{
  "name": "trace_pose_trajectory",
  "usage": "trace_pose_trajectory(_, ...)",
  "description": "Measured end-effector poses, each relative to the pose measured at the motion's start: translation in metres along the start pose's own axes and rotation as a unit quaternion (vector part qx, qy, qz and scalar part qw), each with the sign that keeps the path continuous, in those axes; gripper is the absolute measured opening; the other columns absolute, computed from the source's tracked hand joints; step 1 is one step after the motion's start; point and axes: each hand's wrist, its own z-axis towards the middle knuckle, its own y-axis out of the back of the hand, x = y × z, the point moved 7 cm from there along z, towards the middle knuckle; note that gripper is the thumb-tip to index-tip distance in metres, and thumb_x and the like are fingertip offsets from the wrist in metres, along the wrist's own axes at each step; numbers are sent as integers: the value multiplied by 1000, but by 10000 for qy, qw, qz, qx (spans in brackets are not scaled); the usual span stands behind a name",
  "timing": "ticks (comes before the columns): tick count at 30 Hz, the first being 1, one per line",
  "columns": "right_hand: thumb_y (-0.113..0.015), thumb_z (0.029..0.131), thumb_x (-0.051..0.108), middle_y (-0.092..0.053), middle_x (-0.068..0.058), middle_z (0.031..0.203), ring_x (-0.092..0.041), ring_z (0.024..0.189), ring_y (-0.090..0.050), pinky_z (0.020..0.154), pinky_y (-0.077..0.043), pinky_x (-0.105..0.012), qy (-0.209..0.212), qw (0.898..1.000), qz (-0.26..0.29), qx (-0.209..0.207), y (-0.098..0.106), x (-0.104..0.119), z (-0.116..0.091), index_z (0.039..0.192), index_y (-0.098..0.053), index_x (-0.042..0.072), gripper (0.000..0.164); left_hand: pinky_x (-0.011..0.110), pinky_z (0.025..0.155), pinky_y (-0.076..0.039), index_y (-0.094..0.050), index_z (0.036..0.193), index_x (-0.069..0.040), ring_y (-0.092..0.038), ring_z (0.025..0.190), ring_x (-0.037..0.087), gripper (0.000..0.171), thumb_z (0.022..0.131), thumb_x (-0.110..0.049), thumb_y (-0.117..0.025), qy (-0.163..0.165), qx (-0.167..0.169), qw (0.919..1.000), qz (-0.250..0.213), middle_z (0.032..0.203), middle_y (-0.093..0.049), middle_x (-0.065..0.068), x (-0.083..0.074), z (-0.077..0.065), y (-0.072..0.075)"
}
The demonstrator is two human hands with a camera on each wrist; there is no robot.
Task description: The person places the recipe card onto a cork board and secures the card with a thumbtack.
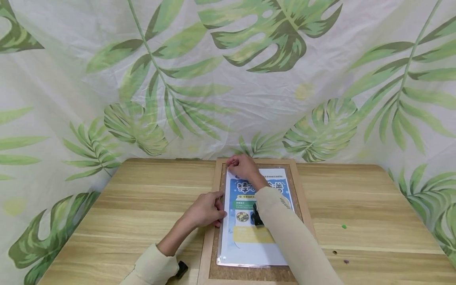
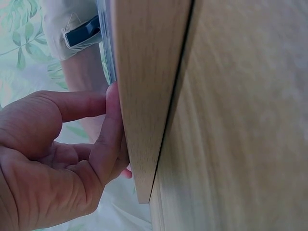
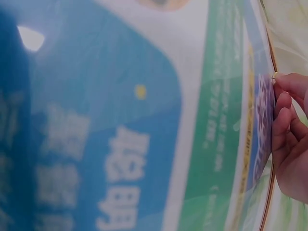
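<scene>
A laminated poster [image 1: 249, 253] with blue, green and yellow blocks lies on a wood-framed cork board [image 1: 231, 273]. At the poster's top left corner, my right hand [image 1: 244, 168] pinches a small pin [image 3: 274, 77] between thumb and fingertip, and the pin's point faces the sheet. My left hand [image 1: 206, 209] is at the left long side of the board. Its thumb and finger come together on the poster's edge, beside the wooden frame [image 2: 149, 96]. The left fingertips partly cover that edge. My right forearm covers part of the poster's lower right.
Three small pieces, one green [image 1: 344, 227], one brown [image 1: 335, 252] and one purple [image 1: 346, 261], lie on the wooden table [image 1: 349, 194] right of the board. A leaf-patterned cloth [image 1: 192, 99] hangs behind the table and at both sides.
</scene>
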Motion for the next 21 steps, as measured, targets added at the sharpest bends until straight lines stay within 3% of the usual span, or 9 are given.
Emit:
trace_pose_trajectory(8, -74, 99, 17, -77, 0, 98, -13, 81, -64, 72, -49, -25, -98, 9999, 36, -38, 0, 0, 2, 113, -83, 19, 17, 30, 51, -60, -50, 150, 12, -68, 55, 15, 63, 93, 6, -74, -49, -27, 9999, 95, 80, -65, 8, -1, 0, 0)
trace_pose_trajectory(21, -74, 97, 19, -78, 3, 96, -12, 83, -66, 75, -49, -26, -277, 9992, -189, -222, 2, 0, 2, 114, -83, 19, 19, 29, 50, -60, -52, 148, 11, -67, 55, 14, 59, 93, 6, -73, -94, -49, 9998, 149, 79, -65, 7, -1, 1, 0)
